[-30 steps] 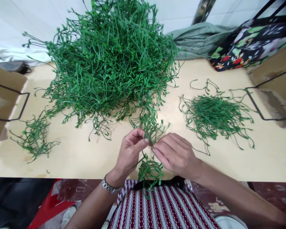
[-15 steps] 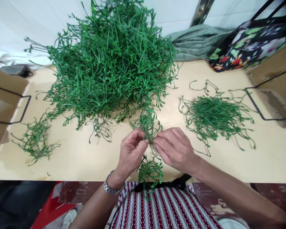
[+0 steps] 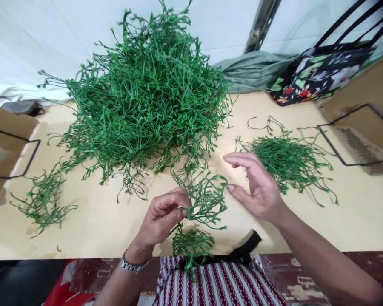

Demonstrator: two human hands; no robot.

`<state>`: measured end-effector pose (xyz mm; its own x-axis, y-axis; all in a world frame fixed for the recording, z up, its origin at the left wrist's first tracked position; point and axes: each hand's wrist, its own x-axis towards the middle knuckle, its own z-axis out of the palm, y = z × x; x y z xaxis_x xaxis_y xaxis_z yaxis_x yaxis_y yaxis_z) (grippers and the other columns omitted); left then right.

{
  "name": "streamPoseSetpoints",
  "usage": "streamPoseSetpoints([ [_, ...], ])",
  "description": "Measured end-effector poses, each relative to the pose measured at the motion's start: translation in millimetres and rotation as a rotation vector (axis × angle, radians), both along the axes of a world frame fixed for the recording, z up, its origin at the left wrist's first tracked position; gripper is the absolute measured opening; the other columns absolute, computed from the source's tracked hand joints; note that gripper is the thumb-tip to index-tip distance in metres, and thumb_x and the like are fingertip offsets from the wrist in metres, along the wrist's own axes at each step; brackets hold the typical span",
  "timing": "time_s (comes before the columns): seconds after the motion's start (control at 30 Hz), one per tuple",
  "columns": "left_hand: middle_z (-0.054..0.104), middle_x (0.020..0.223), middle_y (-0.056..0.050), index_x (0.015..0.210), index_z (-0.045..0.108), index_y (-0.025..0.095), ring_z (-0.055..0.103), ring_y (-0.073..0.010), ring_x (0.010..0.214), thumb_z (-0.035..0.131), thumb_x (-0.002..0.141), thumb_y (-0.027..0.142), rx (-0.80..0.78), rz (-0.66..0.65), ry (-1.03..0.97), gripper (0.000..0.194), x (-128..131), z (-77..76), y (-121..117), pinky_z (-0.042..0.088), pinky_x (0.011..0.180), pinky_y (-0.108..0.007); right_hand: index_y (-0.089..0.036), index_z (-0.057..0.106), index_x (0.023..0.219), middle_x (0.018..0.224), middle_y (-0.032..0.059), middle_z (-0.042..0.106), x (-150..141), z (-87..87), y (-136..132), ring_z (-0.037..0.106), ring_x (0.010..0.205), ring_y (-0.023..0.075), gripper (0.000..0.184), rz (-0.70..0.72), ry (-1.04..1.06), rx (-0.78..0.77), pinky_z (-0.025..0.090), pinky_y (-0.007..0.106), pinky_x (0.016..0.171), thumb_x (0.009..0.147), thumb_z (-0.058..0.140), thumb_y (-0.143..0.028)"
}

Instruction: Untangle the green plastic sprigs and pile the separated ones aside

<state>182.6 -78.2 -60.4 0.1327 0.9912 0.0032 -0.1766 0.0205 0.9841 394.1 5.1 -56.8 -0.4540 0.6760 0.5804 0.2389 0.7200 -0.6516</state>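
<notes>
1. The stem heap (image 3: 147, 102) sits at the back of the table (image 3: 98, 231), left of centre.
2. A small pile (image 3: 46, 197) lies front-left, near the left box (image 3: 6, 121).
3. A second pile (image 3: 290, 159) lies right, before the bag (image 3: 325, 76).
4. A bunch (image 3: 193, 242) is at the near edge.

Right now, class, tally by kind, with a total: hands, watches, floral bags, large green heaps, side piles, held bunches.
Left hand, right hand: 2
Watch: 1
Floral bag: 1
Large heap: 1
Left pile, right pile: 2
Held bunch: 1
Total: 8

Held stems (image 3: 206, 199) partly behind left fingers (image 3: 170, 199)
</notes>
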Motion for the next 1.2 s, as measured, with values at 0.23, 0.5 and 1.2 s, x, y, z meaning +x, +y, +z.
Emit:
streamPoseSetpoints([
  [0.23,0.048,0.066,-0.004,0.066,0.062,0.016,0.043,-0.0134,0.063,0.061,0.075,0.028,-0.034,-0.035,0.083,0.015,-2.0,0.8,6.1,0.035,0.059,-0.027,-0.017,0.058,0.101,0.092,0.0058,0.062,-5.8,-1.4,5.3,0.058,0.085,0.0133,0.020,0.258,-0.014,-0.287,0.048,0.028,0.076,0.084,0.049,-0.022],
  [0.5,0.053,0.071,-0.004,0.080,0.059,0.014,0.046,-0.0131,0.065,0.060,0.071,0.029,-0.223,0.017,0.001,0.017,4.8,-4.2,13.1,0.037,0.060,-0.025,-0.015,0.061,0.086,0.070,0.0002,0.062,-9.0,-3.2,0.6,0.056,0.061,0.0081,0.011,-0.056,-0.100,-0.202,0.045,0.020,0.058,0.080,0.052,-0.015],
  [1.2,0.047,0.058,0.004,0.071,0.055,0.014,0.044,-0.0048,0.048,0.063,0.066,0.017,-0.353,0.097,-0.012,0.010,27.6,7.7,26.0,0.036,0.048,-0.018,-0.023,0.014,0.140,0.133,0.0129,0.042,-13.2,7.1,6.2,0.040,0.124,0.0222,0.095,0.375,-0.230,-0.479,0.035,0.043,0.101,0.066,0.068,-0.048],
])
